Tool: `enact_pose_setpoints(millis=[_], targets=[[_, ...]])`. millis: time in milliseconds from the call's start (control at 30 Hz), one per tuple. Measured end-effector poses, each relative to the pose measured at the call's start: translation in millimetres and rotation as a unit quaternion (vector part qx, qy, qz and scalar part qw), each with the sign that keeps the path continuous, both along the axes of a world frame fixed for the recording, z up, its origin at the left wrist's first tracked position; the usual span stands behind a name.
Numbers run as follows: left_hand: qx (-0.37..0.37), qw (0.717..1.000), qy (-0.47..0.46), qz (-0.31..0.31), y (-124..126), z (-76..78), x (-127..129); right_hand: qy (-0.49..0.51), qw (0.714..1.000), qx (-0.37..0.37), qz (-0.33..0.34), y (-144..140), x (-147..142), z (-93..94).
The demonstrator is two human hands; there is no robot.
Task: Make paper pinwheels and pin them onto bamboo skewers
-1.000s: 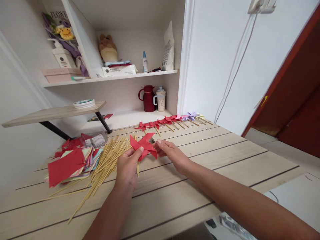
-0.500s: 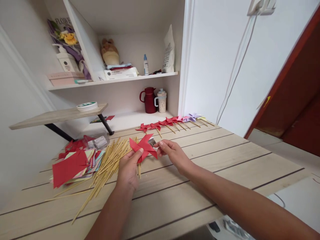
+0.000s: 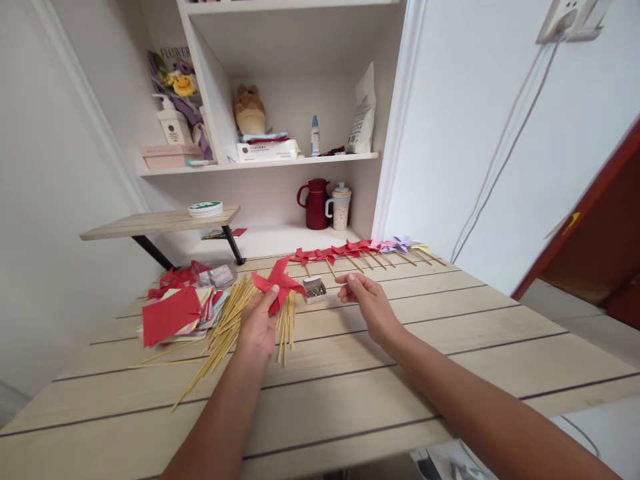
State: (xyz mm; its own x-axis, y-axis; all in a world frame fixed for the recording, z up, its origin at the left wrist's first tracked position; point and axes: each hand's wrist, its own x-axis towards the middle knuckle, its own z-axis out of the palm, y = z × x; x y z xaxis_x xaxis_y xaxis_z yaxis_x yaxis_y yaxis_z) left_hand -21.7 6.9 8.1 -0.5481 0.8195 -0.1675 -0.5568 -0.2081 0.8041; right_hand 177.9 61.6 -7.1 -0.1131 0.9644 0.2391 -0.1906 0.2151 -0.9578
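Note:
A folded red paper pinwheel [image 3: 281, 283] is pinched at its centre by my left hand [image 3: 259, 323], the thumb lying on top. My right hand [image 3: 369, 303] is raised over the table to the right, thumb and forefinger pressed together; whatever they hold, if anything, is too small to make out. Between the hands stands a small open box [image 3: 315, 291] with tiny metallic pieces in it. Many thin wooden sticks [image 3: 220, 330] lie in a loose pile beside and beneath my left hand.
Stacked paper squares, red on top [image 3: 170, 317], lie at the left near a clear plastic pack [image 3: 216, 275]. Finished pinwheels on sticks [image 3: 353, 249] line the table's back edge. A small raised shelf [image 3: 165, 221] stands behind the paper. A dark red jug [image 3: 317, 205] and a cup [image 3: 341, 208] stand farther back.
My right hand has moved right, away from the pinwheel and the small box, which now shows more fully. My left hand still holds the pinwheel. The view has shifted left.

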Motion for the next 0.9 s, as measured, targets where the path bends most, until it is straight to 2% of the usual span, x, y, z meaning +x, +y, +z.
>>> enact_pose_setpoints(millis=[167,267,333,400,567,600,633,733,900], targets=[[0.053,0.997,-0.017,0.06,1,9.2,-19,-0.007,1.0,-0.009,-0.014,7,1,-4.5],[0.049,0.996,-0.017,0.067,3,5.3,-25,-0.042,0.999,-0.002,-0.013,14,1,-13.8],[0.045,0.997,-0.013,0.064,6,0.0,-25,-0.106,0.994,0.026,-0.024,17,-1,-20.8],[0.042,0.998,-0.007,0.056,7,-5.7,-23,-0.209,0.974,0.074,-0.053,20,-2,-25.7],[0.051,0.998,0.022,0.026,10,-16.9,-14,-0.32,0.934,0.139,-0.078,32,-8,-20.9],[0.058,0.997,0.037,0.02,11,-18.8,-13,-0.386,0.902,0.175,-0.084,35,-10,-17.7],[0.067,0.996,0.052,0.016,11,-20.6,-13,-0.417,0.884,0.192,-0.088,39,-12,-14.3],[0.081,0.994,0.073,0.013,12,-24.9,-15,-0.459,0.857,0.218,-0.086,48,-20,-5.3],[0.051,0.997,0.056,0.029,13,-27.4,-18,-0.51,0.819,0.254,-0.074,47,-36,0.7]])
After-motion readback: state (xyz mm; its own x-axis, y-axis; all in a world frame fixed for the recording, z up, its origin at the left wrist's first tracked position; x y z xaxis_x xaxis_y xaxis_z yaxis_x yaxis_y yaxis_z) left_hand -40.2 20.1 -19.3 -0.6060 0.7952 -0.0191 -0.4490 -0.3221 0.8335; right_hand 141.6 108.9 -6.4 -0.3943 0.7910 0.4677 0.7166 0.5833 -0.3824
